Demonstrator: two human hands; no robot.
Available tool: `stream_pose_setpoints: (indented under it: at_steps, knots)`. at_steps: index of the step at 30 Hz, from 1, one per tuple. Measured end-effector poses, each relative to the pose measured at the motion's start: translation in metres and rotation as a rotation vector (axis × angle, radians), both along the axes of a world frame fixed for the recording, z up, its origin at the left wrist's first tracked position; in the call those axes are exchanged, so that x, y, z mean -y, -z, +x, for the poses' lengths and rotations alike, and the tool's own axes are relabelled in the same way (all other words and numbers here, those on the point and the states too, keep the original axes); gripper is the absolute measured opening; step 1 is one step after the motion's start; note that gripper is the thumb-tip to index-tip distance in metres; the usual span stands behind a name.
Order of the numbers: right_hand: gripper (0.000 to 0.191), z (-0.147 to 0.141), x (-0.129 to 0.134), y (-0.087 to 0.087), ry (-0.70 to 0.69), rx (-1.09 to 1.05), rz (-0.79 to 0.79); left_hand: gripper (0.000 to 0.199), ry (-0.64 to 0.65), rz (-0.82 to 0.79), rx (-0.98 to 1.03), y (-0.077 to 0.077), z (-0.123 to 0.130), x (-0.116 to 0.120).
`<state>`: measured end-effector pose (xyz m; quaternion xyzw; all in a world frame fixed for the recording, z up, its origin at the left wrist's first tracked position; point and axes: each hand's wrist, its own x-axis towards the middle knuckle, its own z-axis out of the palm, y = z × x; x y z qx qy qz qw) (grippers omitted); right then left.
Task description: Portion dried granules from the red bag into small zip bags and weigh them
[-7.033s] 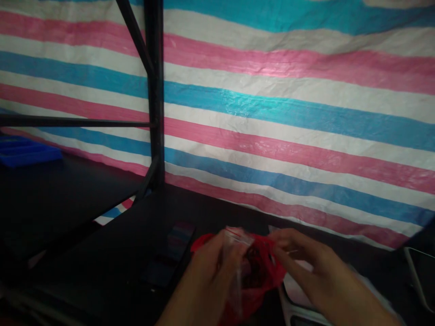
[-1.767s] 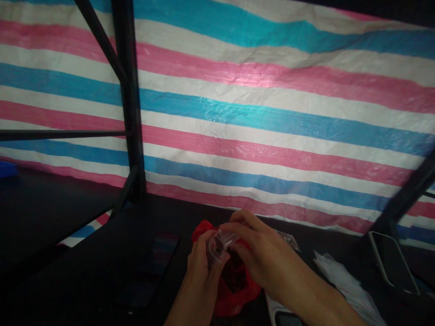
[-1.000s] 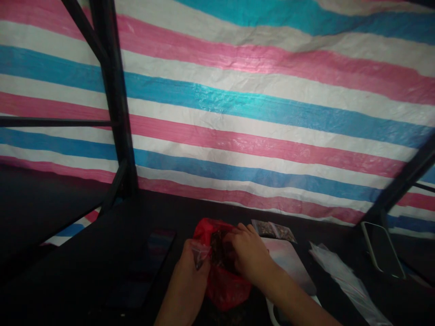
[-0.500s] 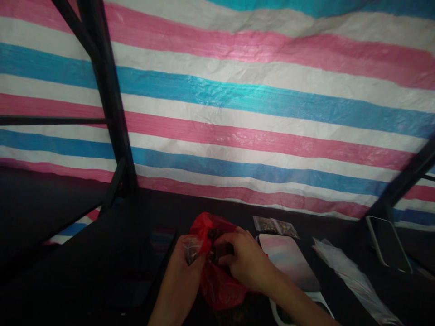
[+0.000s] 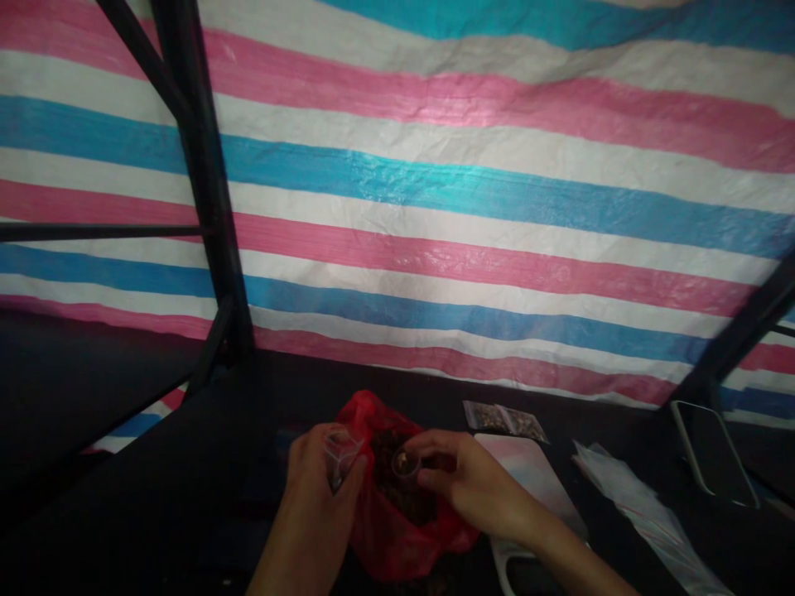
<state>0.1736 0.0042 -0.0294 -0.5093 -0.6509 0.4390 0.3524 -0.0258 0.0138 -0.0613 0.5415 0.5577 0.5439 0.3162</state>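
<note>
Red plastic bag [image 5: 388,550] beneath, I should level the clear cup [image 5: 406,463] gripped in my right hand [image 5: 484,484], my left hand [image 5: 307,497] pinching the transparent pouch [image 5: 339,454].

A small clear bag [image 5: 339,457] is held in the left hand [image 5: 315,488] beside an open red plastic bag [image 5: 397,555] of dark crumbly material [image 5: 407,497]. Over that material, a small clear round cup [image 5: 406,463] is pinched in the fingers of the right hand [image 5: 465,480].
</note>
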Motion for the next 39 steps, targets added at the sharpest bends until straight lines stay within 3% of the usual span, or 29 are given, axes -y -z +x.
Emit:
stream_pose_setpoints:
  at_steps: [2,4,8,11,14,19,24,27,30,33,36,39]
  knots:
    - [0.032,0.004,0.002,-0.009,0.017,-0.022,0.038,0.029,-0.059,0.092,-0.142,0.001,-0.006,0.000]
    - [0.030,0.006,0.004,-0.023,0.040,-0.032,0.108,0.024,0.022,0.116,-0.236,0.000,-0.008,0.000]
    - [0.027,0.003,0.014,-0.054,0.063,0.069,0.263,0.017,0.205,0.028,-0.181,-0.004,0.001,0.001]
    - [0.030,-0.007,0.022,-0.072,0.068,0.233,0.340,0.018,0.210,0.027,-0.133,-0.002,0.014,0.001]
    - [0.035,-0.018,0.029,-0.079,-0.024,0.449,0.426,0.022,0.173,0.076,-0.157,0.004,0.025,0.001]
    - [0.049,-0.024,0.031,-0.082,-0.119,0.751,0.517,0.032,0.275,0.026,-0.068,0.008,0.033,0.002]
    - [0.069,-0.019,0.032,-0.082,-0.176,0.832,0.667,0.037,0.316,-0.005,0.051,0.006,0.032,0.004]
    - [0.064,-0.018,0.031,-0.082,-0.141,0.887,0.730,0.039,0.322,-0.018,0.092,0.007,0.031,0.003]
    - [0.055,-0.018,0.026,-0.082,-0.017,0.828,0.766,0.040,0.299,-0.017,0.080,0.002,0.027,0.005]
    - [0.050,-0.020,0.020,-0.078,0.070,0.901,0.644,0.042,0.220,-0.028,0.079,-0.012,0.016,0.011]
    - [0.040,-0.025,0.013,-0.067,-0.044,1.158,0.375,0.052,0.145,-0.108,0.098,-0.023,0.003,0.016]
    - [0.034,-0.032,0.004,-0.050,-0.088,1.247,0.273,0.053,0.006,-0.126,-0.010,-0.020,-0.005,0.010]
